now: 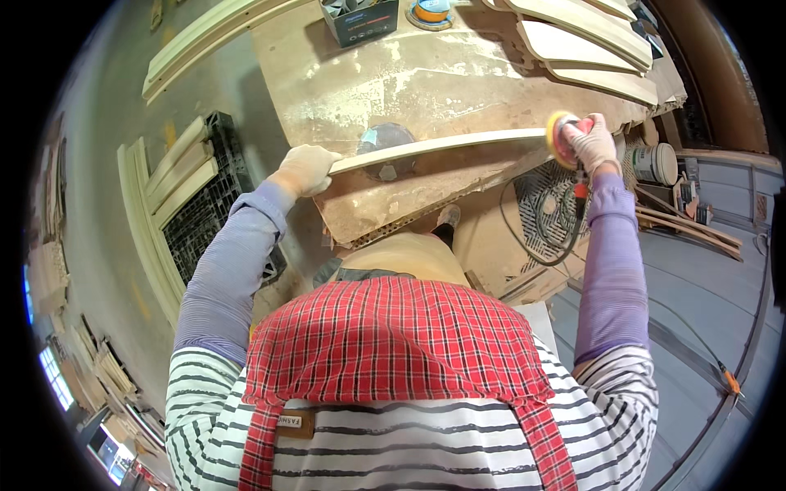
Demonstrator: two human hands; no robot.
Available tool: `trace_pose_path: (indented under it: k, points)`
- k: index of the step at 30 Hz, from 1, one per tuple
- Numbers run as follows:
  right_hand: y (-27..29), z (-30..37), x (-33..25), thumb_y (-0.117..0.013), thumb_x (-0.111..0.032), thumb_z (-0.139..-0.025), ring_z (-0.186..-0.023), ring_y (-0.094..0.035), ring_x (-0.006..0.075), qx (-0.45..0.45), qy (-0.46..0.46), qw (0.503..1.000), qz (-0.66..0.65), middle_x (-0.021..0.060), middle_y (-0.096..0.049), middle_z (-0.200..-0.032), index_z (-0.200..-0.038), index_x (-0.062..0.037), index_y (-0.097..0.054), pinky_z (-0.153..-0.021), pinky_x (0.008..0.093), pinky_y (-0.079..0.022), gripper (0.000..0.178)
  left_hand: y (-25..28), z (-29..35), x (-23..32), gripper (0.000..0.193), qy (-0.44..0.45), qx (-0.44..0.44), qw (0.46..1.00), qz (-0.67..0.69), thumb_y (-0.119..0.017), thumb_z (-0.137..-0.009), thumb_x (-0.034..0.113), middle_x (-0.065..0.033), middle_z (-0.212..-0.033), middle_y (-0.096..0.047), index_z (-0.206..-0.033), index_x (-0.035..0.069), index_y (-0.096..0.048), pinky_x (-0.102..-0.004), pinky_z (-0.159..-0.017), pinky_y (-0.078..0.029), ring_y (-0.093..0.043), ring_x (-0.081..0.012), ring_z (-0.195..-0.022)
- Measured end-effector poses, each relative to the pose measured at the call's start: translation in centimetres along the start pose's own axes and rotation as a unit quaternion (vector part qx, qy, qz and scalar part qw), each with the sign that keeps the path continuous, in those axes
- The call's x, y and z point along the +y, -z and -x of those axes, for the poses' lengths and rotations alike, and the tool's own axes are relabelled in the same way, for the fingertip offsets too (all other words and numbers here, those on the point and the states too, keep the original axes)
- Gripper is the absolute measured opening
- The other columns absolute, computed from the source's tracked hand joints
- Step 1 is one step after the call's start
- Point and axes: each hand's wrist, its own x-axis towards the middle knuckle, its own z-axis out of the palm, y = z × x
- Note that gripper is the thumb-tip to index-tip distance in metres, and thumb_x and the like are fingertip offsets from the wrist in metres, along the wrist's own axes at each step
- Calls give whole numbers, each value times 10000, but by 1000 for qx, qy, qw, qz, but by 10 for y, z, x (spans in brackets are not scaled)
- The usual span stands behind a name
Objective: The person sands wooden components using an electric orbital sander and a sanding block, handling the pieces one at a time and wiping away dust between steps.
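Observation:
A long, narrow, pale wooden strip (442, 147) stands on edge across the worktable (352, 90). My gloved left hand (304, 169) grips its left end, fingers wrapped round it. At the far right end, my gloved right hand (595, 143) is closed on a red electric sander (577, 131). The sander's yellow round pad (559, 139) is tilted upright against the strip's right end. From the sander a black cord (565, 245) hangs down and loops beside the table. A dark sanding disc (386, 139) lies on the table behind the strip, which partly covers it.
Curved wooden boards (585, 49) are stacked at the far right of the table. An open box (360, 20) and an orange tape roll (431, 10) sit at the back. On the floor are a black pallet (217, 204) with boards at left and a white bucket (655, 164) at right.

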Motion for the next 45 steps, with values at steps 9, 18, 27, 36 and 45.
trace_pose_path:
  k: [9, 18, 27, 36, 45]
  points:
    - [-60, 152, -196, -712, -373, -806, -961, -655, 440, -165, 325, 931, 38, 238, -611, -1077, -1129, -173, -608, -853, 484, -546, 393, -50, 40, -43, 461, 17, 86, 939, 332, -722, -815, 186, -133, -1145, -717, -1272, 166, -668, -357, -941, -523, -682, -265, -1047]
    - [-32, 54, -85, -760, -387, -760, -932, -696, 371, -2, 179, 983, 40, 240, -695, -978, -1140, -33, -584, -818, 437, -552, 548, -119, 40, -29, 354, 12, 293, 861, 415, -758, -840, 130, -79, -1133, -726, -1186, 92, -699, -310, -916, -532, -692, -221, -1010]
    - [-93, 230, -231, -736, -264, -800, -811, -628, 395, -255, 452, 852, 68, 190, -585, -939, -1025, -144, -590, -737, 473, -521, 293, -150, 46, -16, 367, 10, 413, 867, 278, -618, -839, 77, -58, -1225, -689, -1191, 141, -699, -331, -983, -515, -639, -239, -1146]
    - [-103, 163, -258, -697, -324, -814, -789, -645, 421, -326, 353, 874, 75, 268, -607, -958, -973, -97, -582, -784, 454, -540, 300, -149, 42, -9, 439, -1, 424, 866, 264, -600, -809, 52, -52, -1240, -684, -1228, 156, -677, -332, -1014, -502, -620, -230, -1186]
    - [-96, 180, -245, -744, -309, -783, -835, -645, 413, -196, 446, 873, 28, 212, -646, -861, -960, -101, -621, -796, 470, -539, 300, -123, 44, -21, 478, 59, 319, 925, 199, -661, -748, 35, -27, -1113, -717, -1179, 241, -687, -384, -868, -521, -663, -247, -1009]
